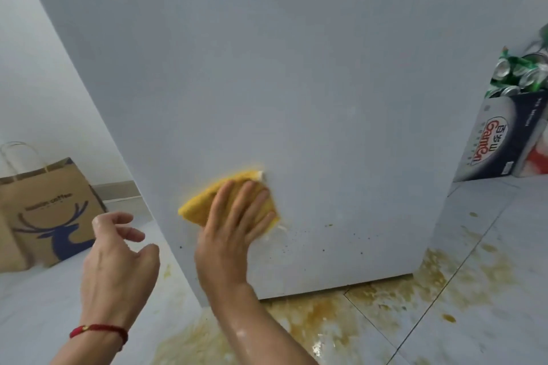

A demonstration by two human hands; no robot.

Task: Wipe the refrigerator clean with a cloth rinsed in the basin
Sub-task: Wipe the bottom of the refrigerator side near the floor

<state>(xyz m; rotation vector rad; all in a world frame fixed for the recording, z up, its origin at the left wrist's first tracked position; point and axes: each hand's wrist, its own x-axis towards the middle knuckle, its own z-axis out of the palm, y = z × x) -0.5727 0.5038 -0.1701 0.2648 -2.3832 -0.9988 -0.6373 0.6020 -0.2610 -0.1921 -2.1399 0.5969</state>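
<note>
- Refrigerator [296, 83]: pale grey-white cabinet filling the centre and top of the frame, its lower edge meeting the floor at lower centre. Small dark specks dot its face at lower right of centre.
- Cloth [207, 201]: yellow, folded into a rough triangle, flat against the refrigerator's face just below the frame's centre. Long axis runs diagonally, from a blunt corner at lower left up to a pointed tip at upper right; a little white foam shows at that tip and beside the lower right edge.
- Right hand [231, 234]: palm and straight, spread fingers press the cloth against the refrigerator, fingers pointing up and slightly right; nothing is curled round the cloth. The forearm enters from the bottom centre and looks wet.
- Left hand [118, 264]: lower left of centre, off the refrigerator and touching nothing, fingers loosely curled and holding nothing. A red cord bracelet [99, 332] circles the wrist.
- Floor [489, 246]: light tiles with brown-yellow stains [326, 323] spread below and to the right of the refrigerator's base.
- Paper bag [44, 216]: brown, with a blue deer print, standing at the left edge.
- Carton [498, 139]: dark, printed, at the right edge, with green cans [522, 74] heaped on top.
</note>
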